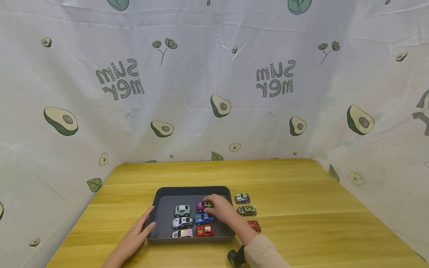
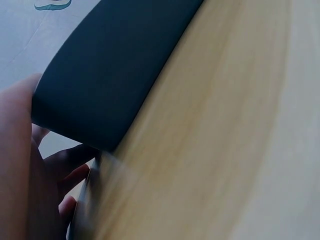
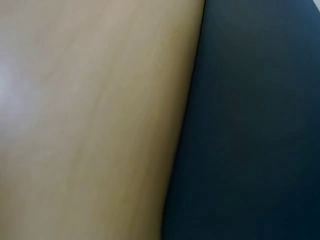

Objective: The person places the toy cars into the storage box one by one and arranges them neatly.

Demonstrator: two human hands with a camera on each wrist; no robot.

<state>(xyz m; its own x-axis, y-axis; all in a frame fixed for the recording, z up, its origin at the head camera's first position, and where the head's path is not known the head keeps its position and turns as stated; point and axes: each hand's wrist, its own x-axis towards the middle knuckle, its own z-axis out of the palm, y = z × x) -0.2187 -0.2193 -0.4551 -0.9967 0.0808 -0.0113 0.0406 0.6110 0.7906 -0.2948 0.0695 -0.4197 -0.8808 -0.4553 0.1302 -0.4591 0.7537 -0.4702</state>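
A dark grey tray (image 1: 164, 201) lies on the table. My left hand (image 1: 135, 232) grips its left side near the front corner, the thumb at the rim; the left wrist view shows fingers (image 2: 70, 162) at the tray's outer wall. Inside the tray, my right hand (image 1: 219, 208) pinches a purple and yellow toy car (image 1: 201, 206) from its right side. A blue toy car (image 1: 204, 219) and a red one (image 1: 205, 230) stand in front of it. To their left are a mint green car (image 1: 182, 211), a white and black car (image 1: 182, 223) and a pink-checked white car (image 1: 183, 233).
Right of the tray on the wooden table (image 1: 301, 208) stand a white and green toy car (image 1: 242, 198), a camouflage one (image 1: 246, 211) and a red and black one (image 1: 255, 225), partly behind the right forearm. A patterned curtain (image 1: 187, 89) surrounds the table. The right wrist view shows tray wall and tabletop.
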